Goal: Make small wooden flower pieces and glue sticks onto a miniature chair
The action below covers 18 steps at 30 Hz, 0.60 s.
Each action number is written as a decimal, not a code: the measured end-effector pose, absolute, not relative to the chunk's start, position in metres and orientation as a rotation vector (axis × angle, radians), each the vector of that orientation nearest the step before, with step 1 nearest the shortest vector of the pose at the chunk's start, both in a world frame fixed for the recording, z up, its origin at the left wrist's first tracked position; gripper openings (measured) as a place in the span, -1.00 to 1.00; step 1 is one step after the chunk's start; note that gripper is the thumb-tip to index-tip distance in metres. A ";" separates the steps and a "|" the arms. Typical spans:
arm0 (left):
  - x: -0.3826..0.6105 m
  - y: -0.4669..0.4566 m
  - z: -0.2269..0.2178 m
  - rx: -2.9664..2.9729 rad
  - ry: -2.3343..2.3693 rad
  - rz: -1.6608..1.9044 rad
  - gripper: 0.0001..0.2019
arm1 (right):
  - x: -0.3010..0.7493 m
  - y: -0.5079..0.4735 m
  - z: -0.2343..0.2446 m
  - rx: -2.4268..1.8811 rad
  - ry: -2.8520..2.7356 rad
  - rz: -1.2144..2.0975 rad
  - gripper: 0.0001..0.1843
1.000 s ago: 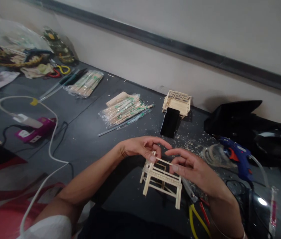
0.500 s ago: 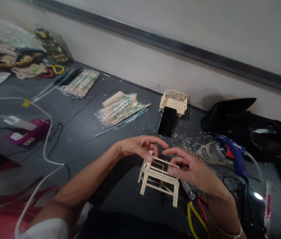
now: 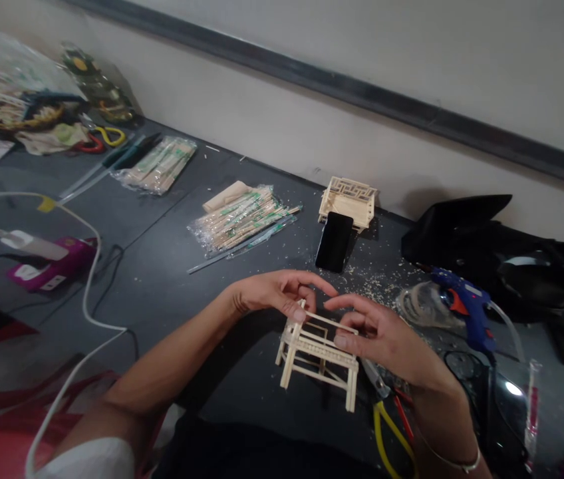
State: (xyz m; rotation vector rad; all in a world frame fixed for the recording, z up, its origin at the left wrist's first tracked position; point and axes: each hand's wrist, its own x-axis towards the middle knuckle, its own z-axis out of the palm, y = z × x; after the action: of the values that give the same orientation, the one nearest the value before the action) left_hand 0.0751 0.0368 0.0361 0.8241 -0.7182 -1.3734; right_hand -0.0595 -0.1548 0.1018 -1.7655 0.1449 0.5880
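A small frame model made of pale wooden sticks (image 3: 329, 350), with legs and crossbars like a miniature table or chair, stands upright near the front edge of the dark tabletop. My left hand (image 3: 279, 295) pinches its upper left corner between thumb and fingers. On the opposite side, my right hand (image 3: 379, 336) grips the upper right end, thumb in front. A thin top rail runs between the two hands, and both index fingertips almost meet above it. Pliers with yellow and red handles (image 3: 386, 432) lie beside my right wrist, partly hidden by it.
A blue glue gun (image 3: 471, 306) lies at right, near a black bag (image 3: 501, 259). Behind my hands are a phone (image 3: 334, 241), a second stick model (image 3: 354, 203) and bagged wooden sticks (image 3: 242, 216). At left, a white cable (image 3: 93, 279) runs from a purple power socket (image 3: 55, 266).
The whole view has shifted slightly. Both hands keep the same hold on the stick model, which stays in place between them.
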 end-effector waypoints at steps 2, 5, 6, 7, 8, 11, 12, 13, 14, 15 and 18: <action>0.075 0.037 0.036 0.828 -0.723 -1.370 -0.46 | -0.059 -0.155 0.102 -1.769 0.142 0.589 -0.53; 0.075 0.037 0.035 0.821 -0.720 -1.374 -0.46 | -0.059 -0.154 0.103 -1.770 0.148 0.596 -0.54; 0.076 0.038 0.034 0.817 -0.718 -1.377 -0.45 | -0.059 -0.154 0.104 -1.771 0.152 0.598 -0.54; 0.076 0.038 0.034 0.815 -0.716 -1.381 -0.45 | -0.059 -0.154 0.104 -1.775 0.156 0.599 -0.54; 0.076 0.038 0.034 0.815 -0.713 -1.382 -0.44 | -0.059 -0.154 0.105 -1.780 0.158 0.600 -0.54; 0.076 0.038 0.033 0.822 -0.701 -1.384 -0.44 | -0.059 -0.154 0.105 -1.794 0.152 0.594 -0.54; 0.076 0.038 0.034 0.825 -0.697 -1.383 -0.44 | -0.059 -0.154 0.105 -1.792 0.150 0.590 -0.54; 0.076 0.038 0.034 0.827 -0.695 -1.383 -0.44 | -0.059 -0.154 0.105 -1.789 0.148 0.588 -0.54; 0.075 0.038 0.034 0.826 -0.696 -1.385 -0.44 | -0.059 -0.154 0.105 -1.783 0.147 0.588 -0.54; 0.075 0.038 0.034 0.826 -0.697 -1.387 -0.44 | -0.059 -0.154 0.105 -1.777 0.148 0.591 -0.54; 0.075 0.038 0.035 0.826 -0.688 -1.395 -0.43 | -0.060 -0.154 0.105 -1.764 0.149 0.603 -0.53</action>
State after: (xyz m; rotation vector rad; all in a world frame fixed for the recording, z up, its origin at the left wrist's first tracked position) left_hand 0.0753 0.0376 0.0346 0.8264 -0.6879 -1.3948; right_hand -0.0596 -0.1537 0.1047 -1.7638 0.1490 0.6031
